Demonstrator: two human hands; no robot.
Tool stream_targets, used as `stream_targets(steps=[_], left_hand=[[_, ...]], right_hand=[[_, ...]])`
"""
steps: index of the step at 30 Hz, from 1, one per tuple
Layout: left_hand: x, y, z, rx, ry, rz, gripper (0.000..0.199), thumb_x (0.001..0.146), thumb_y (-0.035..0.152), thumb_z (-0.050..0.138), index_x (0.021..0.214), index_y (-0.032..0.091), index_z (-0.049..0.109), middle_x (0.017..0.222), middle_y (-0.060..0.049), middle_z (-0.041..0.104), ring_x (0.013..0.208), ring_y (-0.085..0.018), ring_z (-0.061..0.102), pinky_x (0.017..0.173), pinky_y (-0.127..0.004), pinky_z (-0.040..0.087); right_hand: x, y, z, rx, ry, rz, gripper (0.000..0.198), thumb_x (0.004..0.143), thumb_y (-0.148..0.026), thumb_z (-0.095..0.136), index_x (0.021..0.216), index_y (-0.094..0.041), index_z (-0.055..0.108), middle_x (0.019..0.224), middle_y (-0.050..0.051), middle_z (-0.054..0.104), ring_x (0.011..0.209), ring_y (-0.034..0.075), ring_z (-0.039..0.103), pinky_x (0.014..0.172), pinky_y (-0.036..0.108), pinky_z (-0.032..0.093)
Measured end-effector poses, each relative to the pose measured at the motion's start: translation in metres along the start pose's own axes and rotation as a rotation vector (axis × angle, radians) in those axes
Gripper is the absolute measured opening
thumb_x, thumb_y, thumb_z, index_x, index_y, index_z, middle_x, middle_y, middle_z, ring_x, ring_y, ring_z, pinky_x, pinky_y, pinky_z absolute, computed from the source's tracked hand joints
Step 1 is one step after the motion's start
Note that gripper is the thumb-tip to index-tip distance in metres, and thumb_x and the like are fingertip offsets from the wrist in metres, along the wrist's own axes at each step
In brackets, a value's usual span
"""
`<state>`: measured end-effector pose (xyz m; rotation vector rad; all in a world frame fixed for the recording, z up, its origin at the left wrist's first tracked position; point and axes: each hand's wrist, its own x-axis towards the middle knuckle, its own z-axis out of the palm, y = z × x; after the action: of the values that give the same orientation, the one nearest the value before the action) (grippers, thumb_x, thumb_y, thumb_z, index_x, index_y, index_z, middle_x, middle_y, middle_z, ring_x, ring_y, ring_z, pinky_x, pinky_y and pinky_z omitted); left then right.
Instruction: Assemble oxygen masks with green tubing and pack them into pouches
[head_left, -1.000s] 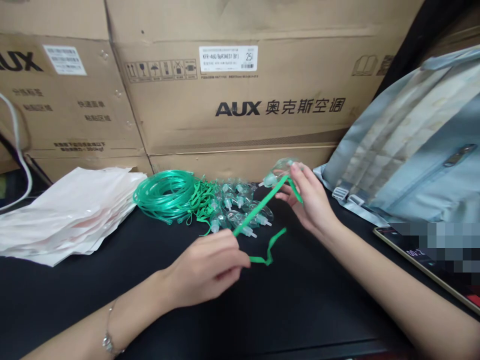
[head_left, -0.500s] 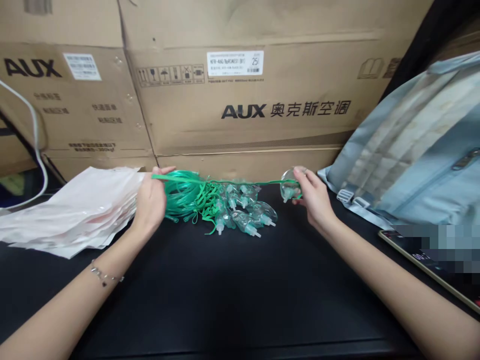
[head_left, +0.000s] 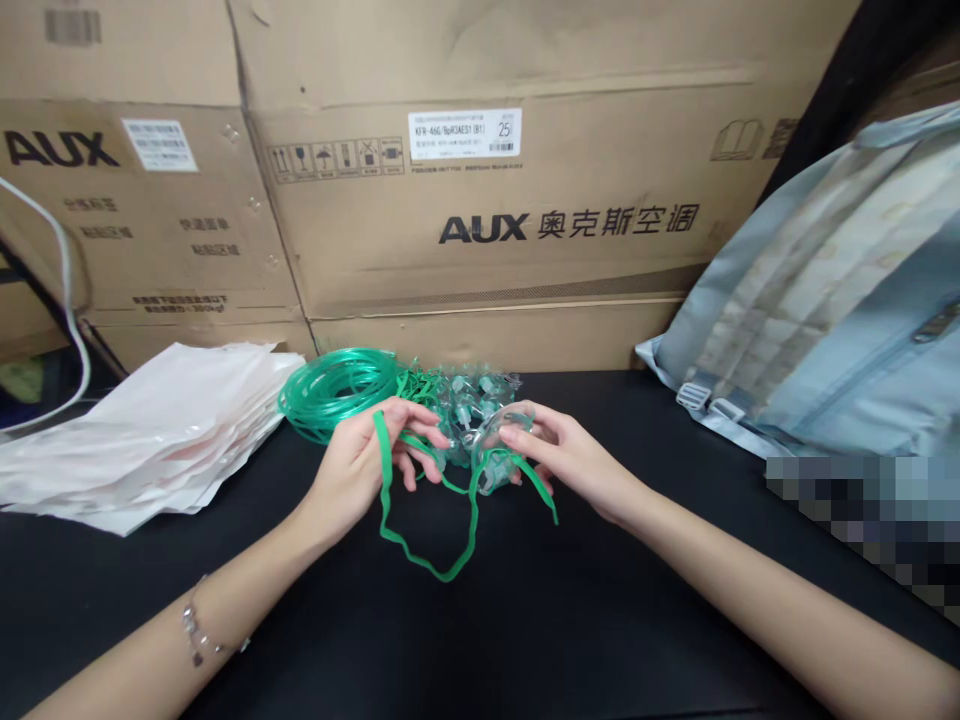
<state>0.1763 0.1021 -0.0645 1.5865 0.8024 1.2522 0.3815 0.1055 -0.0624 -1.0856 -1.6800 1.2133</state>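
My right hand (head_left: 559, 450) pinches the rim of a clear plastic oxygen mask (head_left: 491, 462) over the black table. A green elastic strap (head_left: 442, 575) hangs from the mask in a slack loop, and one end dangles below my right hand. My left hand (head_left: 386, 450) has the strap between thumb and curled fingers, with a length of it draped over them. Just behind the hands lie several more clear masks (head_left: 463, 405), a tangle of green straps (head_left: 420, 385) and a coil of green tubing (head_left: 337, 385).
A stack of white plastic pouches (head_left: 172, 420) lies on the left of the black table (head_left: 480, 640). Large cardboard boxes (head_left: 360, 250) stand along the back. A light blue backpack (head_left: 832, 320) leans at the right, and a white cable (head_left: 64, 260) hangs at the far left.
Both hands have come together and nearer to me; the strap, stretched straight between them before, now hangs slack. The mask has moved left with my right hand.
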Motion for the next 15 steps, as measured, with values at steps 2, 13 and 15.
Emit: stream_targets(steps=[2,13,15], left_hand=[[-0.0031,0.0012,0.0049,0.006,0.023,0.007,0.028,0.084,0.038,0.046,0.083,0.012,0.056,0.078,-0.007,0.063,0.061,-0.018,0.064,0.044,-0.024,0.05],[-0.0055,-0.0037,0.0014,-0.041,-0.269,0.115,0.014,0.083,0.016,0.045,0.096,0.017,0.049,0.089,-0.007,0.067,0.09,-0.018,0.061,0.086,-0.035,0.044],[-0.0032,-0.0052,0.003,-0.041,-0.227,0.013,0.013,0.084,0.021,0.046,0.096,0.017,0.049,0.08,-0.005,0.067,0.082,-0.016,0.062,0.081,-0.033,0.045]], right_hand=[[0.0002,-0.0006,-0.0014,-0.003,0.006,0.022,0.037,0.073,-0.044,0.059,0.099,-0.019,0.05,0.081,0.003,0.061,0.052,0.008,0.055,0.034,0.013,0.035],[-0.0016,-0.001,0.0004,0.016,-0.043,0.019,0.031,0.075,-0.041,0.058,0.096,-0.019,0.053,0.081,0.001,0.062,0.053,0.007,0.056,0.035,0.013,0.036],[-0.001,-0.0006,0.0013,0.005,-0.003,-0.004,0.028,0.074,-0.04,0.059,0.091,-0.019,0.054,0.078,0.0,0.061,0.051,0.007,0.055,0.034,0.013,0.035]])
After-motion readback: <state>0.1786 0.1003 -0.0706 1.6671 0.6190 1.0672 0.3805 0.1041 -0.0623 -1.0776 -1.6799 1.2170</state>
